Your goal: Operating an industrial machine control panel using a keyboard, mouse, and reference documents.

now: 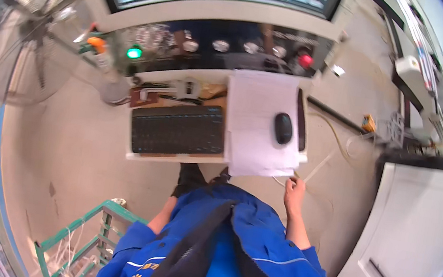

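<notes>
Mouse lies on papers right of keyboard.

A shallow shelf with a pale rim and a brownish surface carries everything here. A black keyboard lies along its front left. Behind that sit a grey metal tool and a reddish-brown piece, among small items too blurred to name. Loosely stacked white papers cover the right part, overhanging the front edge.
</notes>
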A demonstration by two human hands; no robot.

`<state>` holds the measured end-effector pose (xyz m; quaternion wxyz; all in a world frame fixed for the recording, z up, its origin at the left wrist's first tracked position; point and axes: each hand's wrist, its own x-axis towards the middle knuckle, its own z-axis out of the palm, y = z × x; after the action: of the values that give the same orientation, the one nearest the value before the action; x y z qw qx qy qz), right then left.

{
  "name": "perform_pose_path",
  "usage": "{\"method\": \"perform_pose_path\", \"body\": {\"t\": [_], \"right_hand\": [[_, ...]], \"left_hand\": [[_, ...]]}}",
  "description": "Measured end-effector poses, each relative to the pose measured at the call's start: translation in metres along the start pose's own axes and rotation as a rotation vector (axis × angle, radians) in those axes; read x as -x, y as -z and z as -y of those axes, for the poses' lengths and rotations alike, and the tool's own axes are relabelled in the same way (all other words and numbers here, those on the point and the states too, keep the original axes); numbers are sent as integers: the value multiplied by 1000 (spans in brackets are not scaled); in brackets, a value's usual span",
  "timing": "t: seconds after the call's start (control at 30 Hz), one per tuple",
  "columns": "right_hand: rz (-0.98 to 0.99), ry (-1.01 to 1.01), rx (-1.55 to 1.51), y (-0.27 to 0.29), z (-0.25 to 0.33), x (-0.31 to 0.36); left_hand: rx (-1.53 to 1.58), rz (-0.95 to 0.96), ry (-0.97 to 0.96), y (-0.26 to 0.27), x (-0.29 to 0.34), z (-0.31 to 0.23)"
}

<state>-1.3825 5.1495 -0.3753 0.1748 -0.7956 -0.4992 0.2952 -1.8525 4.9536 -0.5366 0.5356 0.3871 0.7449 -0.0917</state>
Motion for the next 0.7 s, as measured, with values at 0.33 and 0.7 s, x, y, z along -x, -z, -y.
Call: {"method": "perform_pose_path", "body": {"t": [0.33,0.7], "right_hand": [[576,376,174,5,-18,-50],[927,483,73,55,136,22]], "left_hand": [[-513,-310,-346,30,108,-40],[777,-286,-117,1,187,-29]]}}
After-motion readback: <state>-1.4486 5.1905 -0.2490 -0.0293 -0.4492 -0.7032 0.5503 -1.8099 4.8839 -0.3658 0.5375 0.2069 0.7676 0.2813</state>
